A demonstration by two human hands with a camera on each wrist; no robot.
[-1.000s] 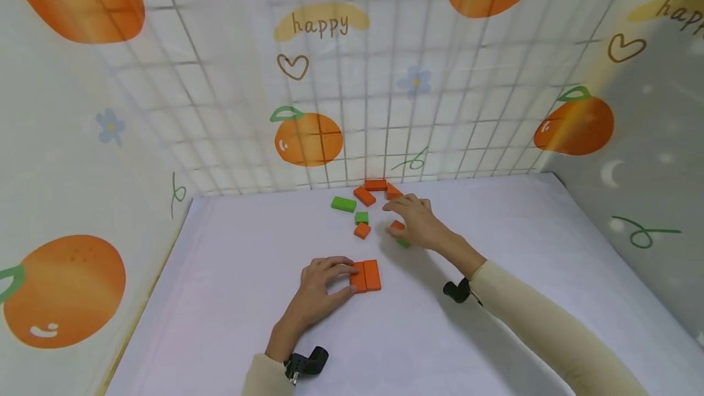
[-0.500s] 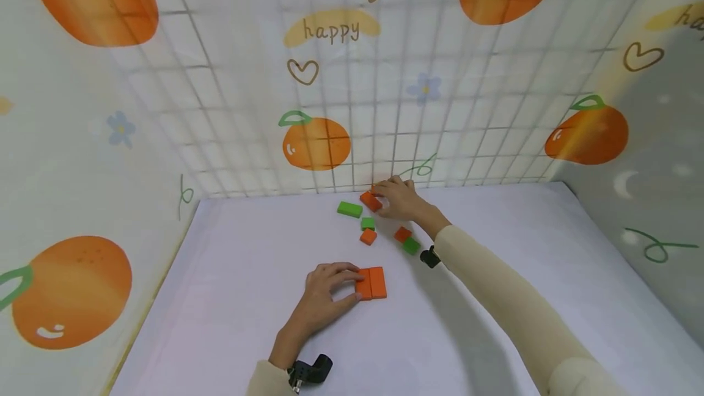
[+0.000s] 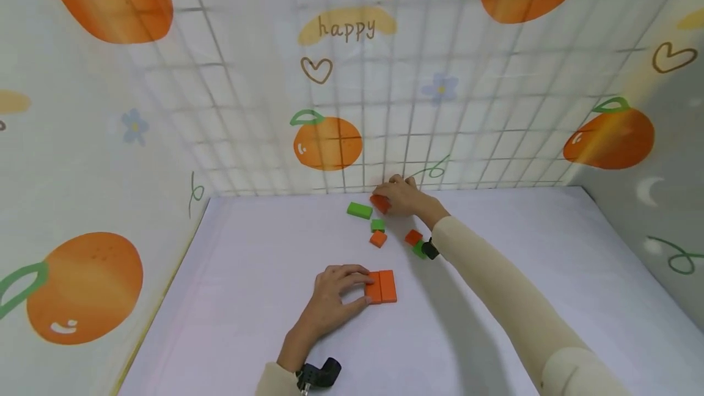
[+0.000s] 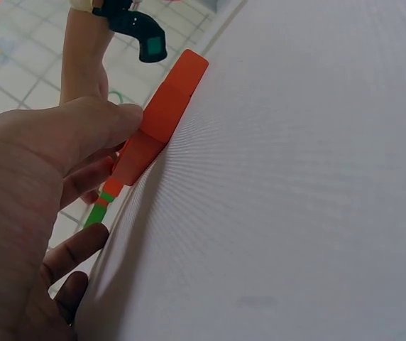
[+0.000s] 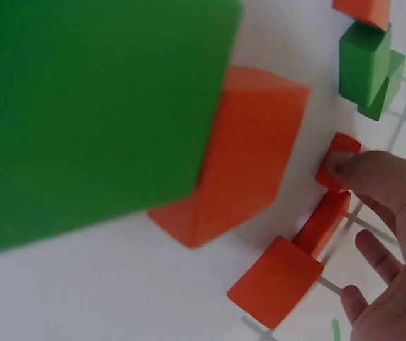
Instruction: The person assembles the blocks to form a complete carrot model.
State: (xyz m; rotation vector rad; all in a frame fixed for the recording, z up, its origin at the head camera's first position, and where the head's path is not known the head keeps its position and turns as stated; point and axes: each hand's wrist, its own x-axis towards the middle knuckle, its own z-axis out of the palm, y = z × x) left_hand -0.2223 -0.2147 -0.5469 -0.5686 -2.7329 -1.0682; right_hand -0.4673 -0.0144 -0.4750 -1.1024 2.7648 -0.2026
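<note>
Two flat orange blocks lie side by side near the middle of the table. My left hand (image 3: 332, 301) holds the left orange block (image 3: 374, 289) between thumb and fingers, while the right-hand orange block (image 3: 388, 286) touches it. Farther back, my right hand (image 3: 404, 196) pinches another orange block (image 3: 378, 203) near the wall. In the right wrist view my thumb lies on that block (image 5: 339, 162); the fingertips opposite are hidden behind it. Close to this hand are two more orange blocks, one narrow (image 5: 324, 224) and one broader (image 5: 275, 280), which my hand covers in the head view.
A long green block (image 3: 360, 210) lies left of my right hand. In front are a small green block (image 3: 377, 225) and a small orange one (image 3: 378, 239). Another orange block (image 3: 414, 237) and green block (image 3: 419, 249) sit under my right wrist. A printed cloth wall (image 3: 264, 157) borders the table.
My right hand has moved from above the orange and green pair back toward the wall and now grips an orange block there. The left hand stays on its block. The head view has shifted slightly.
</note>
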